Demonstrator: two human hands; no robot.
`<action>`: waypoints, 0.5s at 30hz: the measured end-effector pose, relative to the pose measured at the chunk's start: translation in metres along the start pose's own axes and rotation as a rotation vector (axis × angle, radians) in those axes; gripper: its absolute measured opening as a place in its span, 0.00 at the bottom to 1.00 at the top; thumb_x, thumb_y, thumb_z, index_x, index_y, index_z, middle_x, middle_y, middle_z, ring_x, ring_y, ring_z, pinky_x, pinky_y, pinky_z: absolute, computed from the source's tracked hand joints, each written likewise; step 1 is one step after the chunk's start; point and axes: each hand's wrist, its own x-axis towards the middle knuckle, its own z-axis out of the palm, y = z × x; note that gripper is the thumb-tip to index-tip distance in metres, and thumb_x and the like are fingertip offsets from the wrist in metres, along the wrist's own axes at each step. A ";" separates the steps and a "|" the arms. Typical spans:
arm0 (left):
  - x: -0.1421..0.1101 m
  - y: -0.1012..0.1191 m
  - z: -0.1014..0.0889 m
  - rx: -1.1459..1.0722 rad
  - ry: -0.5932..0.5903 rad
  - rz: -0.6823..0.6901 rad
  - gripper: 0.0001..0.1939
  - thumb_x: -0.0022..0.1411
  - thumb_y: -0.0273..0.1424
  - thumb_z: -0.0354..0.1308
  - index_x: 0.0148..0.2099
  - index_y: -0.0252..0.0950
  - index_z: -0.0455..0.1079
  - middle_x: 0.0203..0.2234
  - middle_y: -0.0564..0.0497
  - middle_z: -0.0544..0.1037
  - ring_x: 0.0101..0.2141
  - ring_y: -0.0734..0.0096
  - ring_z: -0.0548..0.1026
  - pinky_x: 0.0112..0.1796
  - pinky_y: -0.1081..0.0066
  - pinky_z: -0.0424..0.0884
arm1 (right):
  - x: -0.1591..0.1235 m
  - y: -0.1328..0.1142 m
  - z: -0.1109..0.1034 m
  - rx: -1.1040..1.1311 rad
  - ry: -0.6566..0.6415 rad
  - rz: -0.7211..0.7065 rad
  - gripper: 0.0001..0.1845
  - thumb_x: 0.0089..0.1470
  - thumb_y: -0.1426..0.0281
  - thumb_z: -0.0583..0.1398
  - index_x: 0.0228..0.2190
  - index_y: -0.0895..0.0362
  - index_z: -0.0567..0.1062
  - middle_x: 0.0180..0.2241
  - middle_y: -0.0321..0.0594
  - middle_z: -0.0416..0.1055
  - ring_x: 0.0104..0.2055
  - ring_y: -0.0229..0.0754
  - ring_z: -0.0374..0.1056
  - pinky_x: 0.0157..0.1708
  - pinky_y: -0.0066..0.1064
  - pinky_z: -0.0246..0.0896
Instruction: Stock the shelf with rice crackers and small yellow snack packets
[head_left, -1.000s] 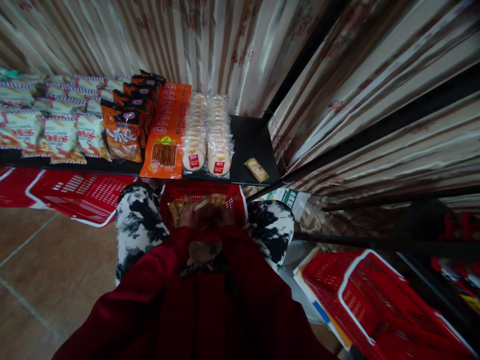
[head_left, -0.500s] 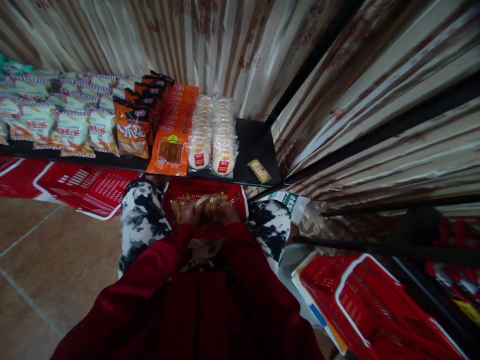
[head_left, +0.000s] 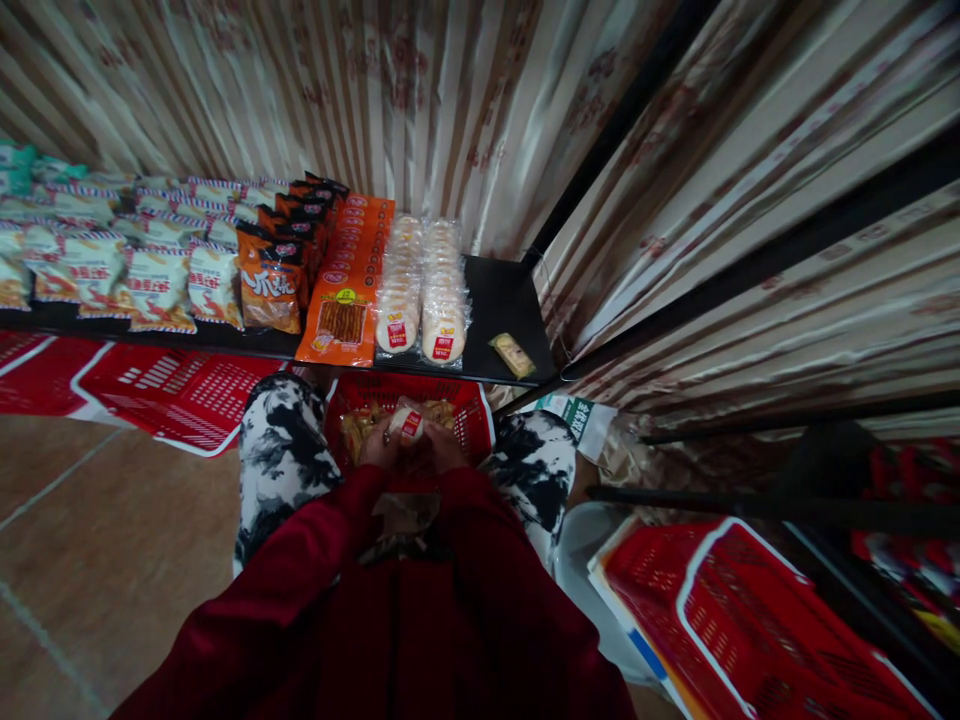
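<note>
Between my knees stands a red plastic basket [head_left: 474,415] with several yellowish wrapped snacks [head_left: 358,428] inside. Above it, my left hand [head_left: 381,446] and my right hand [head_left: 445,448] both grip a round white rice cracker pack [head_left: 409,422] in clear wrapping with a red label. The fingers of each hand are closed on its edges, one hand per side. Two rows of matching rice cracker packs [head_left: 444,335] stand on the black shelf [head_left: 487,290] just beyond the basket.
Left along the shelf are a flat orange snack bag [head_left: 341,310], orange-and-black bags [head_left: 271,285] and white snack bags [head_left: 157,285]. One small yellow packet [head_left: 512,355] lies near its right end. Red baskets sit below left [head_left: 172,390] and at right [head_left: 757,610]. A black pole [head_left: 622,135] slants behind.
The rice cracker pack has been turned so its red label faces up toward me, and my hands now hold it from both sides. The view has tilted slightly upward.
</note>
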 end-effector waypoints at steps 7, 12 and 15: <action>0.001 0.002 -0.008 -0.083 -0.005 -0.019 0.18 0.54 0.32 0.54 0.47 0.32 0.72 0.39 0.43 0.78 0.42 0.60 0.75 0.45 0.64 0.68 | 0.003 0.004 0.003 0.089 0.007 0.065 0.16 0.34 0.64 0.63 0.30 0.55 0.75 0.28 0.35 0.76 0.29 0.39 0.69 0.36 0.33 0.65; 0.007 -0.004 -0.009 -0.286 0.011 -0.077 0.17 0.49 0.35 0.57 0.42 0.34 0.72 0.28 0.50 0.77 0.30 0.68 0.75 0.34 0.71 0.70 | 0.004 -0.001 0.006 0.165 -0.003 0.071 0.16 0.31 0.68 0.65 0.29 0.56 0.74 0.27 0.34 0.75 0.29 0.39 0.69 0.35 0.32 0.65; 0.012 0.000 -0.011 -0.375 0.091 -0.153 0.14 0.44 0.36 0.60 0.35 0.34 0.70 0.20 0.55 0.73 0.23 0.73 0.71 0.28 0.74 0.68 | -0.001 -0.003 0.009 0.194 -0.023 0.093 0.17 0.31 0.67 0.66 0.28 0.57 0.74 0.26 0.34 0.75 0.29 0.40 0.70 0.36 0.32 0.65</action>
